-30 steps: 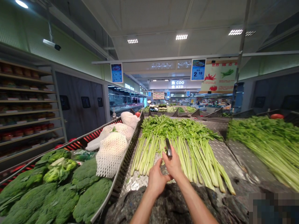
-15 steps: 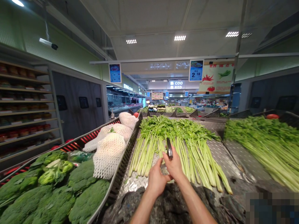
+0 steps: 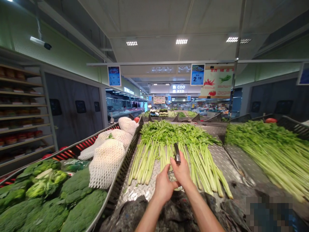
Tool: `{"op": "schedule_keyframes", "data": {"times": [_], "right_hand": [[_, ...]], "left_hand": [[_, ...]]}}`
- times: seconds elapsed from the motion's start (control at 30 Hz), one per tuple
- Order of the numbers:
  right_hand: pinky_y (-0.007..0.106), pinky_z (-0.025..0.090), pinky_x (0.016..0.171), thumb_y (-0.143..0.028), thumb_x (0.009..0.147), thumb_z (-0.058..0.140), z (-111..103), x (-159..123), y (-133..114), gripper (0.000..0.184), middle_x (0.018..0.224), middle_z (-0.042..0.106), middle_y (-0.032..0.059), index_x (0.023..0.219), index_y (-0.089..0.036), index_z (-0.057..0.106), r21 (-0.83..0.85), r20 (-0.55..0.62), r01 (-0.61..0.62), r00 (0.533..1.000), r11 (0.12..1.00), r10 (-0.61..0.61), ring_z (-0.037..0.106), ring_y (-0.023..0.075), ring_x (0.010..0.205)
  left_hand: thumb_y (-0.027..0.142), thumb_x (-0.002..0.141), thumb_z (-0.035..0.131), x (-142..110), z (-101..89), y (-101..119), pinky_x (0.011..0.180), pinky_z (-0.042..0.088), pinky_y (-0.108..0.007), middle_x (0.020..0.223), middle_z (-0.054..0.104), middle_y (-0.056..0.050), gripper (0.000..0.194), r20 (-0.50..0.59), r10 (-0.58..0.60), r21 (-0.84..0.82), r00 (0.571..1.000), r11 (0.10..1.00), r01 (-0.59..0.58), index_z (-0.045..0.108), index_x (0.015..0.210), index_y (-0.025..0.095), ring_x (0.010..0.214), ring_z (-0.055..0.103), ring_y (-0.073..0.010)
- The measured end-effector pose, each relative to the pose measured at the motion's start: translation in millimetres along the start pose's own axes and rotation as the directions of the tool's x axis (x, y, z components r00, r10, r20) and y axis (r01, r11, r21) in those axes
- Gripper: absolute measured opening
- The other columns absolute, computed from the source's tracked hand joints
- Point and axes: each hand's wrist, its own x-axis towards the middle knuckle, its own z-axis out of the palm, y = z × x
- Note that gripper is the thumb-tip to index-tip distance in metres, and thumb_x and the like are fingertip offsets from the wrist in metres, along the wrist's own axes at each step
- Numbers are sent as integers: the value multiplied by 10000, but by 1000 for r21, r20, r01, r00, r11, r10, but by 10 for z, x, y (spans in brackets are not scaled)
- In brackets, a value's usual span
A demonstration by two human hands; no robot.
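Note:
Just in front of the celery bunches, my right hand is closed around a narrow black object that points up and away from me. Its exact kind is unclear. Close beside it, my left hand has curled fingers, with its thumb reaching toward my right wrist. What lies in the left fingers is hidden. The celery lies in a row on a patterned metal shelf, leafy tops away from me and pale stalk ends toward me.
A black crate on the left holds broccoli and produce in white foam nets. Dark crumpled cloth lies along the near edge. A mirror at right reflects celery. Price signs hang overhead.
The view has turned slightly right, so the surroundings shift left. My hands have moved a little right over the celery, keeping nearly the same grip on the black object.

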Motion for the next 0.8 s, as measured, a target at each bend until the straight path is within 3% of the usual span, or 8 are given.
{"op": "schedule_keyframes", "data": {"times": [0.4,0.8], "right_hand": [[277,414,614,-359,702,418,-189,44,92,372,790,585,52,1009,-162,489,-35,-11,-20,1000,999,19,543,172,703],[270,417,628,-361,679,436,-261,16,77,417,813,594,58,1034,-149,494,-59,-37,-44,998,997,42,552,173,729]], "left_hand": [[194,486,641,48,192,53,832,376,-278,1055,554,-58,705,42,20,27,999,999,-21,407,1150,167,961,501,-215],[201,491,632,18,230,90,859,362,-266,1122,515,-69,736,69,-10,67,998,998,5,377,1180,147,1016,475,-212]]}}
